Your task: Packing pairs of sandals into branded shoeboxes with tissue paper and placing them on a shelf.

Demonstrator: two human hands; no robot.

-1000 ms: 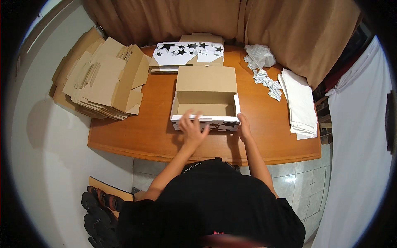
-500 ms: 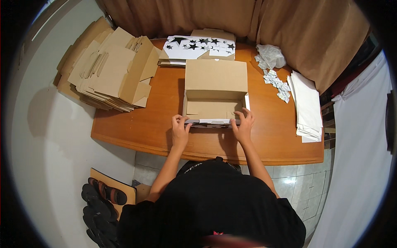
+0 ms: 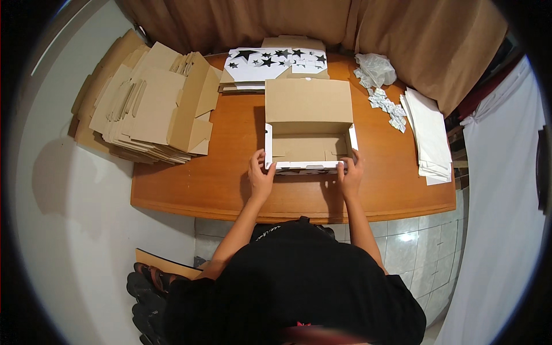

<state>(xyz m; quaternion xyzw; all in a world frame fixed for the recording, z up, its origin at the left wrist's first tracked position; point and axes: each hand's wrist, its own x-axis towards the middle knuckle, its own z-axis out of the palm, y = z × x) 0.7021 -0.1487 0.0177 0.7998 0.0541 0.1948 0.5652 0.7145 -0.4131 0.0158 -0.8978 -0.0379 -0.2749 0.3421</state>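
Observation:
A cardboard box (image 3: 308, 102) stands on the wooden table in front of me, its brown lid raised at the back. Its inside is plain brown, with slotted flaps on the bottom and nothing lying in it. White shows along the side and front rims, and dark printed shapes mark the outer front. My left hand (image 3: 261, 177) grips the front left corner, thumb on the front and fingers along the side. At the front right corner, my right hand (image 3: 351, 177) holds the box the same way. Some fingertips are hidden by the box walls.
Flattened brown cartons (image 3: 152, 103) are piled at the left by the wall. Behind the box lie white star-printed cartons (image 3: 259, 66). To the right are a clear plastic bag (image 3: 376, 70), small white packets (image 3: 386, 106) and stacked white sheets (image 3: 426, 135). The wooden table (image 3: 230, 198) has a curved front edge.
Both hands and the box sit slightly further right, though the whole view has also shifted. More white now shows along the side and front rims. Both hands have settled around the front corners.

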